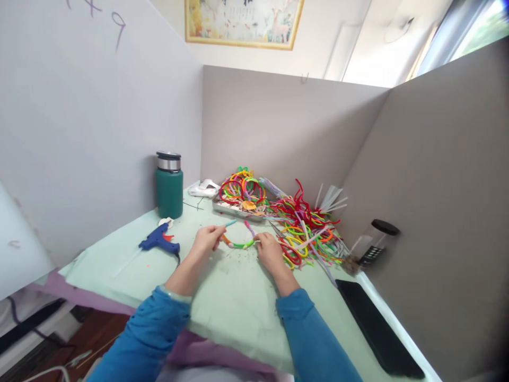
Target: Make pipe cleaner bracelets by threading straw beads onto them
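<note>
Between my two hands, just above the pale green cloth, is a multicoloured ring of pipe cleaner (239,245) with orange, green, pink and blue stretches. It has a gap at the far side, where a blue end and a pink end point up. My left hand (208,239) pinches the ring's left side near the blue end. With closed fingers my right hand (269,250) grips its right side below the pink end. Scissors with red handles (291,253) lie just right of my right hand, partly among loose pipe cleaners.
A blue glue gun (159,240) lies left, before a green bottle (169,190). Behind my hands is a metal tray (238,213) heaped with coloured rings. Pipe cleaners (304,212) pile up at the right, near a clear jar (374,244) and a black slab (376,326). Grey partitions (278,116) enclose the table.
</note>
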Demonstrator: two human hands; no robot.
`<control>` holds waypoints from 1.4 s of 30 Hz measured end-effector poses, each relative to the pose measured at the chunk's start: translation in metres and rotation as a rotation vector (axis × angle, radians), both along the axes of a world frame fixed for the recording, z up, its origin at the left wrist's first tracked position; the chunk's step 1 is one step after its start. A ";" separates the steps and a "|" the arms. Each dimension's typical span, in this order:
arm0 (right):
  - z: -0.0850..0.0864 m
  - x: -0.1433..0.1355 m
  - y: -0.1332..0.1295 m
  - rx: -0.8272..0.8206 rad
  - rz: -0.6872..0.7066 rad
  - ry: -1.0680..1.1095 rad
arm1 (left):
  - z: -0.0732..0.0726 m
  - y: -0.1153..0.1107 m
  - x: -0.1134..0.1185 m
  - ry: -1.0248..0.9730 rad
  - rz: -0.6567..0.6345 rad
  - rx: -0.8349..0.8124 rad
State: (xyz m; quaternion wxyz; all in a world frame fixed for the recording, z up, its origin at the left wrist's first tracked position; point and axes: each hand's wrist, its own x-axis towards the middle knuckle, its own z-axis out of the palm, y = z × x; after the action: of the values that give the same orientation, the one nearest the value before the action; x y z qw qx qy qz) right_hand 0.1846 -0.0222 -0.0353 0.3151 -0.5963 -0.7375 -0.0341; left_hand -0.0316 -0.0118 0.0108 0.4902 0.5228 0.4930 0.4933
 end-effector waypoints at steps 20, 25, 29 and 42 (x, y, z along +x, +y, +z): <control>-0.002 -0.006 0.001 0.048 0.154 0.048 | -0.014 0.015 -0.002 0.188 0.125 -0.054; 0.002 -0.005 0.001 0.061 0.200 0.115 | -0.012 0.014 -0.002 0.234 0.112 -0.064; 0.003 0.000 0.002 0.083 0.233 0.181 | -0.013 0.013 -0.004 0.404 0.088 0.018; 0.001 0.008 0.006 0.082 0.230 0.268 | -0.012 0.011 -0.002 0.914 -0.044 0.410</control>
State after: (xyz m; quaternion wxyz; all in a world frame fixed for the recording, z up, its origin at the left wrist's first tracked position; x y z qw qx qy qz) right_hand 0.1928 -0.0162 -0.0343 0.4366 -0.4938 -0.7502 0.0520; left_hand -0.0333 -0.0003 -0.0016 0.1216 0.7813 0.5391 0.2902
